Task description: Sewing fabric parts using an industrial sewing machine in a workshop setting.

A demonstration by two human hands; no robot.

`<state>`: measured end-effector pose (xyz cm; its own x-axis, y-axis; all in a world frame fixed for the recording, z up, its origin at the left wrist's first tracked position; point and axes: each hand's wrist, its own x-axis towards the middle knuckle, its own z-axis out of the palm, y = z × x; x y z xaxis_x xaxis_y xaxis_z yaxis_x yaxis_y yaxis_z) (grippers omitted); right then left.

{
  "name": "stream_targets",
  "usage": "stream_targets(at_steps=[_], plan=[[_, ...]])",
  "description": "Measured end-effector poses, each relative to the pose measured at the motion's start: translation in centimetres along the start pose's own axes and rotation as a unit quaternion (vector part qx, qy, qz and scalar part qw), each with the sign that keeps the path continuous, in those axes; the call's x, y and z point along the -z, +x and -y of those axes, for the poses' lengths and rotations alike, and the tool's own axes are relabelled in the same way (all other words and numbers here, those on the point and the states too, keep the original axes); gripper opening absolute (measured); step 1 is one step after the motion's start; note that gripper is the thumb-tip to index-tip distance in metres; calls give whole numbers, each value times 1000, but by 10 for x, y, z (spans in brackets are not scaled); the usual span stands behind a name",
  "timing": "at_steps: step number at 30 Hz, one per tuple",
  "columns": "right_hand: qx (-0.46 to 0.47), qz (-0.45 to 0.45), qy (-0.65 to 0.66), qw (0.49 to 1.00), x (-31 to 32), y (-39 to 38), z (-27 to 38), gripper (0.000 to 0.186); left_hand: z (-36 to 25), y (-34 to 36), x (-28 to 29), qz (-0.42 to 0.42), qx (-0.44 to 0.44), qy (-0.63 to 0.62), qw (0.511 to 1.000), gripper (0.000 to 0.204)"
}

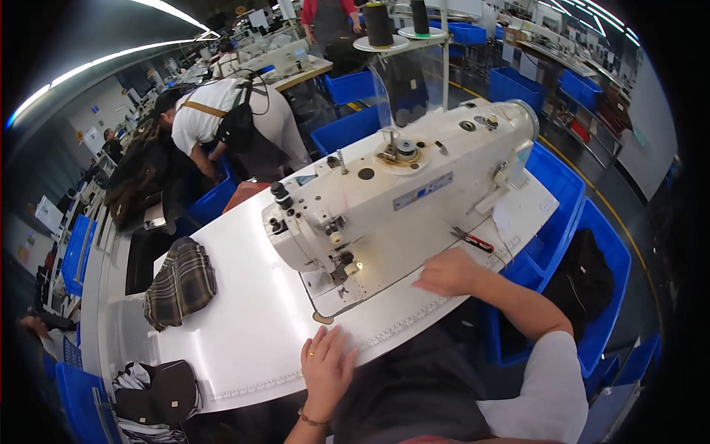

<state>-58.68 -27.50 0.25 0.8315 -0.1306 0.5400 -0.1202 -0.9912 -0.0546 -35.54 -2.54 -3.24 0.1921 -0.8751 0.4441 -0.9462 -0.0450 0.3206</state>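
White sewing table spans the middle; beside its near-left end sit dark fabric pieces, and on its left part a plaid fabric bundle. The left hand lies at the front edge, fingers slightly apart. Sewing machine next, then the right hand, fingers curled together, contents impossible to tell, near red-handled thread snips; blue bins stand rightmost
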Motion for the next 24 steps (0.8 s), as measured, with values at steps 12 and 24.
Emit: stream_targets(at_steps=[12, 24], plan=[[264, -56, 219, 938, -111, 124, 56, 36, 164, 38, 82, -89, 134, 87, 983, 25], [243, 10, 193, 951, -105, 120, 47, 33, 265, 86, 102, 50, 166, 254, 952, 38]])
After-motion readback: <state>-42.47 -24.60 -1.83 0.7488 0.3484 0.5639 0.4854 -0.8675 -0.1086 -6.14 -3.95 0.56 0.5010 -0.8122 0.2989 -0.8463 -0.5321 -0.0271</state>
